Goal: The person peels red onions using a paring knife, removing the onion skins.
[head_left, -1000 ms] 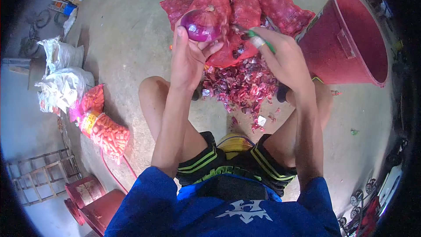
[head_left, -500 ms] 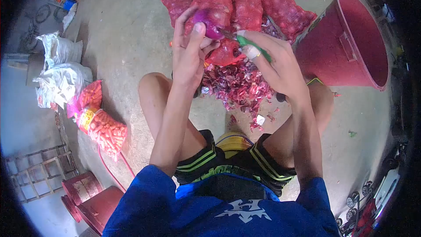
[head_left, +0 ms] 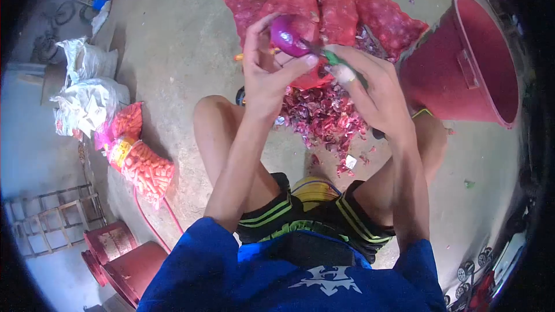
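A shiny purple-red onion [head_left: 286,33] is held up in my left hand [head_left: 267,81], with the thumb stretched toward its lower end. My right hand [head_left: 376,89] is closed around the green handle [head_left: 332,58] of a small knife, and white wrapping covers one of its fingers. The blade points left and meets the onion's lower right end; most of it is hard to make out. Below both hands, a heap of red onion skins [head_left: 324,115] lies on the floor between my legs.
Red mesh sacks of onions [head_left: 338,17] lie ahead. At the right leans a large dark-red bucket [head_left: 428,78]. To the left are white sacks [head_left: 92,101] and a bag of carrots [head_left: 147,167], with red buckets [head_left: 136,271] at the lower left.
The onion has turned in my left hand, and my left thumb has moved from its side toward the knife end. The whole view has shifted slightly.
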### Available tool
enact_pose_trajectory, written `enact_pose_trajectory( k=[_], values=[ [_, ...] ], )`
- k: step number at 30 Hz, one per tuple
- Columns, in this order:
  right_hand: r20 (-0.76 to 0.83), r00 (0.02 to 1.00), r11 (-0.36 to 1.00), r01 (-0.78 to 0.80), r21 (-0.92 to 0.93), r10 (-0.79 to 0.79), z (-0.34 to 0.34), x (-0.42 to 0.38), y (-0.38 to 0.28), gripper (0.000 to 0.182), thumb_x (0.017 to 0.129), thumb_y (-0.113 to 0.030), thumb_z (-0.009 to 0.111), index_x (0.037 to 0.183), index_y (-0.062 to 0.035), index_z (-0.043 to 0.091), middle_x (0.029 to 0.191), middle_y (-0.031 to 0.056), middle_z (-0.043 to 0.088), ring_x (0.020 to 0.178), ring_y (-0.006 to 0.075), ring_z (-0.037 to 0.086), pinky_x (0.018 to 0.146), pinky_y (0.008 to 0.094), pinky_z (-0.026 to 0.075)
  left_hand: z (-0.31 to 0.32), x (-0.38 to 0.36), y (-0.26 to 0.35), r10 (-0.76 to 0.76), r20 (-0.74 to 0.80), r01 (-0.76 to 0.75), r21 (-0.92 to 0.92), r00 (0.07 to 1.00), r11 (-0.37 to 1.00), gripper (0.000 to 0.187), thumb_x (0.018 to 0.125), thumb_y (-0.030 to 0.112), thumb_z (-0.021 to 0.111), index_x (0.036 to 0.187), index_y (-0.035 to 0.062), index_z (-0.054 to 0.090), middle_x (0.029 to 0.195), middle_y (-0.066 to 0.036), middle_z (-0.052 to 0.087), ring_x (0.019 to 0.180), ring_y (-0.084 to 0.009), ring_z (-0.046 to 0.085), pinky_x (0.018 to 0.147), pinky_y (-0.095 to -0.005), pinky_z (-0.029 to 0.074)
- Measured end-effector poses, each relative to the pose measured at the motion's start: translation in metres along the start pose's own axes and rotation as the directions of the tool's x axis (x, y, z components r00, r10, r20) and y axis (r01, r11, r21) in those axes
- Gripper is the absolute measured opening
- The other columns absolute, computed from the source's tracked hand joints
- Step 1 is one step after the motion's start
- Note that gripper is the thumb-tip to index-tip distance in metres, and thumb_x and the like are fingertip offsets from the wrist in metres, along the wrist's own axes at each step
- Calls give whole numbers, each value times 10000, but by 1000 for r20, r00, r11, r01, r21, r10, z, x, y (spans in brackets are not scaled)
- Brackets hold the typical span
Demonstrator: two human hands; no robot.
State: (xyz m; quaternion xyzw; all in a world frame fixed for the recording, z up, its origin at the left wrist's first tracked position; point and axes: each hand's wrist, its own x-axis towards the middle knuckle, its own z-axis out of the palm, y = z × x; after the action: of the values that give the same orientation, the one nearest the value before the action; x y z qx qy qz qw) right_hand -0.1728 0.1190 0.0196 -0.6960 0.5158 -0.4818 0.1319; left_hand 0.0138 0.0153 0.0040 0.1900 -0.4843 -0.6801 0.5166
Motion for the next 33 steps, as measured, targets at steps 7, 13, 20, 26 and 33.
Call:
enact_pose_trajectory(
  k=[7, 13, 20, 26, 33],
  values=[
    [-17, 1000, 997, 20, -77, -22, -1, 0, 1, 365, 968, -110, 686, 1317, -4, 686, 1162, 237, 733, 998, 439, 721, 852, 466, 582, 2, 0, 1, 2, 18, -3, 30, 1000, 1000, 812, 792, -133, 834, 1498, 41, 473, 1419, -122, 581, 1196, -222, 684, 1021, -377, 615],
    [6, 1000, 997, -29, -75, 29, -7, 2, -3, 375, 954, -84, 669, 1321, -11, 689, 1168, 234, 736, 978, 444, 727, 841, 474, 587, -1, -1, 6, -62, 45, 63, -37, 997, 997, 684, 919, 59, 801, 1504, 92, 449, 1313, -110, 677, 1162, -186, 683, 961, -340, 597],
    [28, 999, 992, 44, -114, -42, -11, 0, 1, 382, 951, -103, 667, 1322, -16, 691, 1197, 242, 733, 1011, 442, 727, 851, 478, 591, -15, -2, 2, -209, 171, 225, -80, 963, 971, 548, 1045, 262, 706, 1504, 120, 443, 1273, -91, 714, 1116, -210, 725, 906, -348, 618],
    [25, 999, 989, 28, -145, -25, -12, -2, 2, 364, 954, -110, 672, 1305, -14, 697, 1193, 234, 737, 997, 444, 723, 843, 480, 595, -7, 0, 0, -255, 139, 275, -146, 957, 950, 588, 1018, 198, 735, 1519, 100, 444, 1348, -83, 675, 1200, -225, 700, 958, -372, 624],
    [-17, 1000, 992, 10, -124, -12, -9, 0, 0, 333, 963, -128, 692, 1277, -16, 715, 1136, 225, 751, 935, 431, 734, 807, 462, 597, 10, -2, -5, 29, 115, -44, 128, 993, 991, 682, 938, 40, 779, 1528, 76, 438, 1388, -88, 637, 1242, -208, 662, 1025, -390, 611]
  ],
)
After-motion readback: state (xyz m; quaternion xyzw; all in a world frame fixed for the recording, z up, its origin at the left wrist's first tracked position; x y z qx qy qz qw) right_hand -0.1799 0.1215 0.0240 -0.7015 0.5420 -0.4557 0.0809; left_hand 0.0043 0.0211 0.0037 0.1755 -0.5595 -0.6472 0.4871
